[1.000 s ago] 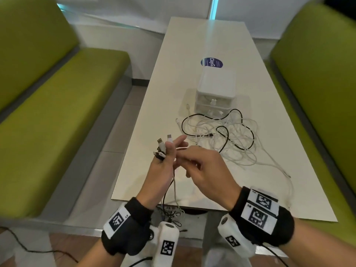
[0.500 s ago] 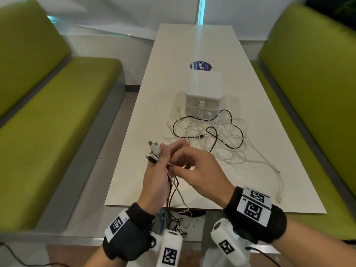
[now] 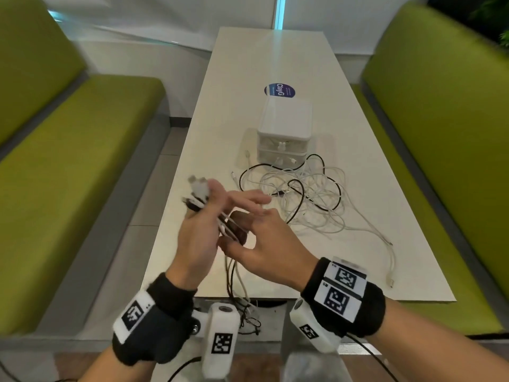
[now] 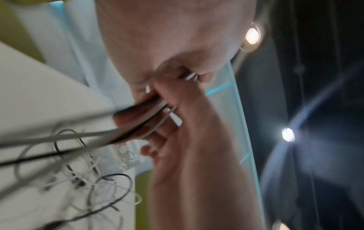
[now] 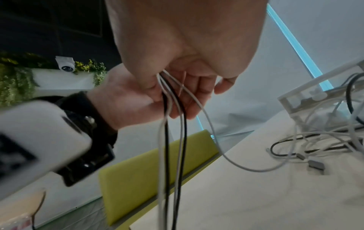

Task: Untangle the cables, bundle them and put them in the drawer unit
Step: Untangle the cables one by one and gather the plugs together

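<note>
Benches [image 3: 68, 161]: two long green seats, one on each side of the table.

Table [image 3: 248, 64]: a long pale top that runs away from the viewer, with a round blue sticker [image 3: 279, 90] beyond the middle.

Drawers [image 3: 285, 130]: a small white drawer unit that stands near the middle of the table, just behind the pile; its fronts look closed, so one must be opened before anything goes in.

Pile [image 3: 308, 197]: white and black cables in a loose tangle on the table, touching the front of the drawers, with one white lead trailing to the near right corner.

Left hand [image 3: 198, 238]: raised over the near edge of the table, its fingers curled round a held bunch [image 5: 173, 118] of white and black cables (the plugs poke out above the fist, blurred).

Right hand [image 3: 264, 249]: just beside the left, touching it; thumb and fingers pinch the same bunch where it leaves the left palm.

Hanging ends: the bunch drops past the table edge towards the floor, and one white strand loops back to the pile.

Handling: the cables look light, limp and smooth, so likely to slip and snag; best held near the plugs and drawn through the fingers.

In the way: the pile's crossed loops, which may drag along when one strand is pulled.
</note>
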Demonstrator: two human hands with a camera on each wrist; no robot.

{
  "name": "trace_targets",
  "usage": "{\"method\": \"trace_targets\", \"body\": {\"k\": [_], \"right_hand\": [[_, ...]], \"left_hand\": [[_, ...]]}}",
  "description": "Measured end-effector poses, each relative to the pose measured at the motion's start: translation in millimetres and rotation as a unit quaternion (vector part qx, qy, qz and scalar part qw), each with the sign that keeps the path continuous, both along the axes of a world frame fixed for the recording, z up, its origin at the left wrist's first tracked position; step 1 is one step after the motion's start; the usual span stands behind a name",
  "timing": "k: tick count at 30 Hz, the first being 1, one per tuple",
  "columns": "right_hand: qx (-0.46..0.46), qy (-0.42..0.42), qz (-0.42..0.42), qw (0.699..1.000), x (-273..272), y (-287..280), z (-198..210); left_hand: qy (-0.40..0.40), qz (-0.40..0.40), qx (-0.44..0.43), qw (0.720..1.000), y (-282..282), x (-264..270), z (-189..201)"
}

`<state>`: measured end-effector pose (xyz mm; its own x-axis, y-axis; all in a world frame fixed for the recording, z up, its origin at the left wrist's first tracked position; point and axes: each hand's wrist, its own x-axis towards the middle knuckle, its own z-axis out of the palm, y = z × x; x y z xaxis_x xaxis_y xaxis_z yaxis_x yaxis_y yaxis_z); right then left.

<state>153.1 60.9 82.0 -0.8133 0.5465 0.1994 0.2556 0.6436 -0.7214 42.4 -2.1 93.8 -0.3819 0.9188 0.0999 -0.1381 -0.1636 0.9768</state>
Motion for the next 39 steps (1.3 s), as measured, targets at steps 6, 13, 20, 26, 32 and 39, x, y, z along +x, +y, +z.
{"method": "trace_targets", "body": {"k": [6,13,20,26,32,39], "right_hand": [[0.045,-0.177,0.02,0.983,22.3,35.6,-30.9],[0.122,-0.041,-0.063,0.99,36.0,56.6,-36.6],[0.22,-0.001,0.007,0.975,45.1,61.4,-29.4],[0.23,-0.01,0.101,0.968,51.9,60.7,-32.6],[0.137,0.073,-0.016,0.988,51.4,54.3,-39.3],[0.034,-0.136,-0.18,0.974,36.6,97.0,-70.1]], "left_hand": [[-0.115,0.023,0.085,0.989,-13.1,-27.6,42.1],[0.158,0.024,-0.062,0.985,4.9,-14.8,2.8],[0.287,0.022,-0.168,0.943,58.4,-1.6,-30.9],[0.289,-0.084,-0.27,0.915,83.5,1.0,-42.5],[0.213,-0.064,-0.256,0.941,88.6,-7.0,-51.4],[0.25,-0.045,-0.233,0.939,78.2,-20.3,-49.7]]}}
